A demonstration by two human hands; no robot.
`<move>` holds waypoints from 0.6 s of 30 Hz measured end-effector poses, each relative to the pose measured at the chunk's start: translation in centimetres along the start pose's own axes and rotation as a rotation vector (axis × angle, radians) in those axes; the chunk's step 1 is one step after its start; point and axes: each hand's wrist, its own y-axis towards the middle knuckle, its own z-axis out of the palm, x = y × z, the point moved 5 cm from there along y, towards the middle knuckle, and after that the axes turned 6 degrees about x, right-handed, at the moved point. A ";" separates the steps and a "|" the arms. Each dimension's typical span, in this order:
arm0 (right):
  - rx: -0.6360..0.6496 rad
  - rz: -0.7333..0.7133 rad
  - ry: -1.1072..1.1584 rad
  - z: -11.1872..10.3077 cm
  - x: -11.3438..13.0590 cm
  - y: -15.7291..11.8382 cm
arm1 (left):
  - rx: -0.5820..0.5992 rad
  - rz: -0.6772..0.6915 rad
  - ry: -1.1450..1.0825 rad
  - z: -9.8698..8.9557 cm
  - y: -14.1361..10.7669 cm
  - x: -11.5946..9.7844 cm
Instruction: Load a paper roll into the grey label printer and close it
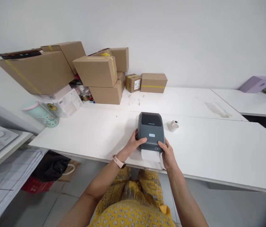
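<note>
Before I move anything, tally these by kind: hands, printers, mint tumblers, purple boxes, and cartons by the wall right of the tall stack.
Hands: 2 (left hand, right hand)
Printers: 1 dark printer
Tumblers: 1 mint tumbler
Purple boxes: 1 purple box
Cartons: 2 (smaller carton, wider carton)
Total: 7

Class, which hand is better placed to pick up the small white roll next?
Probably the right hand: it holds the right side of the label printer, nearer the small white roll. The left hand holds the opposite side, farther away.
</note>
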 end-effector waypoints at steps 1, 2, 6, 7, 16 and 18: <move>-0.012 0.000 0.007 -0.2 -0.2 0.0 | 0.011 0.004 -0.003 0.1 -0.1 -0.2; -0.025 -0.004 0.009 -0.3 -0.5 0.0 | 0.015 0.013 -0.006 0.1 -0.2 -0.3; -0.119 -0.038 -0.048 -1.1 -1.9 0.2 | -0.030 0.052 0.024 0.3 0.0 -0.2; -0.153 -0.050 -0.071 -1.3 -2.2 0.3 | -0.042 0.061 0.041 0.3 0.2 -0.2; -0.084 -0.237 -0.281 -1.1 -0.2 -1.4 | -0.315 -0.047 0.223 -0.5 -4.7 2.3; -0.031 -0.310 -0.371 -0.9 0.8 -2.1 | -0.411 -0.076 0.210 0.4 -7.6 3.6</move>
